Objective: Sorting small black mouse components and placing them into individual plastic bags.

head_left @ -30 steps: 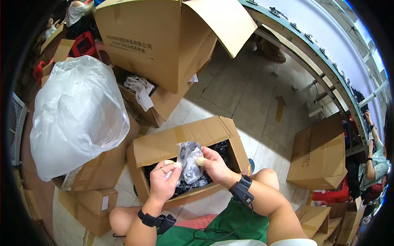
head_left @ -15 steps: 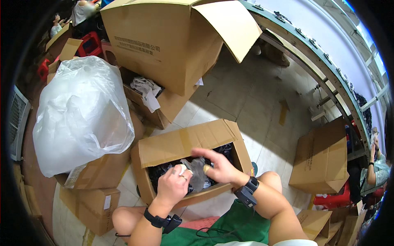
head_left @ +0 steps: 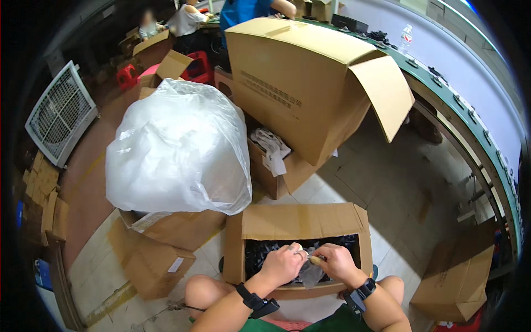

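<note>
An open cardboard box [head_left: 304, 222] stands between my knees, holding a heap of black pieces [head_left: 260, 255] too jumbled to name. Over its opening, my left hand [head_left: 283, 265] is closed, fingers pinched at the top of a clear plastic bag [head_left: 312, 276]. A ring and pale coverings show on its fingers. My right hand [head_left: 337, 264] meets it from the other side, thumb and fingers pinched on the same bag, with a yellowish covering on the thumb. The bag hangs below both hands; its contents cannot be made out.
A big translucent plastic sack [head_left: 177, 149] rests on cartons at left. A tall carton [head_left: 298, 88] stands beyond my box, above a smaller one with white cloth-like items [head_left: 269, 145]. A green-topped workbench [head_left: 442, 94] curves along the right. A white grille unit [head_left: 62, 114] and people are farther off.
My right hand, spread and apart before, has closed on the bag beside my left hand. The view has swung left, so surroundings sit farther right and lower.
</note>
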{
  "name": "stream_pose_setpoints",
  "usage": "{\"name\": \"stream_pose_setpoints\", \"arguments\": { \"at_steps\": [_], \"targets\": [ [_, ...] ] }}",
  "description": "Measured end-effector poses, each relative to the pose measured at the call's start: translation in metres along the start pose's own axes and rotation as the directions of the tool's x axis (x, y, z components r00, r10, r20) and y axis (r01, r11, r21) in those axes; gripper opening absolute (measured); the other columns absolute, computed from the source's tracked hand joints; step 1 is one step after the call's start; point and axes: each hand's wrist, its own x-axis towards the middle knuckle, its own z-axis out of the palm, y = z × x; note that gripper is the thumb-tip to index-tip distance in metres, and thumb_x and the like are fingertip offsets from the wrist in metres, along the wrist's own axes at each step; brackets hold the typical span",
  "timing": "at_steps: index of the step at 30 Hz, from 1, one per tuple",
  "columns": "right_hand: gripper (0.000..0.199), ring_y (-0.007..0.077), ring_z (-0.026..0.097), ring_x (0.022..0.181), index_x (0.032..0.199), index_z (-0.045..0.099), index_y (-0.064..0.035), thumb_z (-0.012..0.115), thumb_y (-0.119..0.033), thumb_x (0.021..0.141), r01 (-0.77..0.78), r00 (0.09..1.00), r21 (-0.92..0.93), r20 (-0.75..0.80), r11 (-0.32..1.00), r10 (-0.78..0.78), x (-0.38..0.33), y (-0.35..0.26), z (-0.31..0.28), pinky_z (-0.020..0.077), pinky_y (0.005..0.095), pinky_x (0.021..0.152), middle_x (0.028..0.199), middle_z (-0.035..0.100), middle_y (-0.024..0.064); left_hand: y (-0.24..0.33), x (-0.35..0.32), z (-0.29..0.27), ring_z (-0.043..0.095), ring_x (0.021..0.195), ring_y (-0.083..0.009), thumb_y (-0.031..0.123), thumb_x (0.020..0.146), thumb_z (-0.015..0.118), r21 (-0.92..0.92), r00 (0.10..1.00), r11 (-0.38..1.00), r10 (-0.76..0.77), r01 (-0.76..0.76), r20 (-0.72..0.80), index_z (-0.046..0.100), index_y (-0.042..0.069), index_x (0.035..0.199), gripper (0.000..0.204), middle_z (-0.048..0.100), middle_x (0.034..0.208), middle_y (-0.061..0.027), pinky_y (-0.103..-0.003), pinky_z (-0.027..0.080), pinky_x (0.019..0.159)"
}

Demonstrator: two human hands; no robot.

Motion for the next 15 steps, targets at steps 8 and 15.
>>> {"name": "stream_pose_setpoints", "arguments": {
  "at_steps": [8, 15],
  "targets": [
    [0.018, 0.0311, 0.066, 0.073, 0.089, 0.069, -0.0099, 0.069, -0.003, 0.073, 0.169, 0.949, -0.031, -0.266, 0.985, -0.171, 0.001, -0.02, -0.002, 0.0553, 0.039, 0.062, 0.084, 0.065, 0.0094, 0.005, 0.004, -0.011, 0.066, 0.074, -0.0252, 0.021, 0.088, 0.064, 0.003, 0.99, 1.0, -0.003, 0.003, -0.139, 0.064, 0.009, 0.089, 0.011, 0.06, 0.088, -0.007, -0.036, 0.055, 0.057],
    [0.017, 0.0282, 0.065, 0.07, 0.086, 0.071, -0.0125, 0.066, -0.004, 0.073, 0.075, 0.972, -0.14, -0.209, 0.987, -0.104, -0.001, -0.016, -0.006, 0.0537, 0.0383, 0.059, 0.079, 0.065, 0.0067, 0.001, -0.002, 0.0, 0.066, 0.071, -0.0257, 0.018, 0.085, 0.067, 0.032, 1.0, 0.999, -0.024, 0.024, 0.004, 0.066, 0.009, 0.085, 0.009, 0.063, 0.085, -0.0056, -0.037, 0.054, 0.057]
  ]
}}
